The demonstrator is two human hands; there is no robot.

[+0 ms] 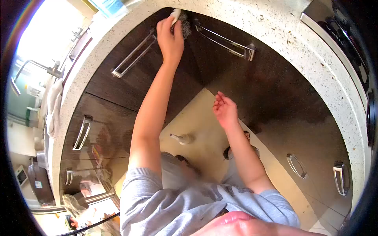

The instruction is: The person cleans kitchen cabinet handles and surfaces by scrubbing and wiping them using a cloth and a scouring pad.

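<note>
Shirt (173,202) cut off; left hand (170,41) half-hides white item (175,15), perhaps cloth.

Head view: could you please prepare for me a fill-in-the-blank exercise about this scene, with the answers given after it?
1. The hand holding the white item is the person's ____ one.
2. The other hand holds ____.
3. The pale bottle-like object is on the ____.
4. The person's shirt is ____ in colour.

Missing words: left; nothing; floor; grey.
</note>
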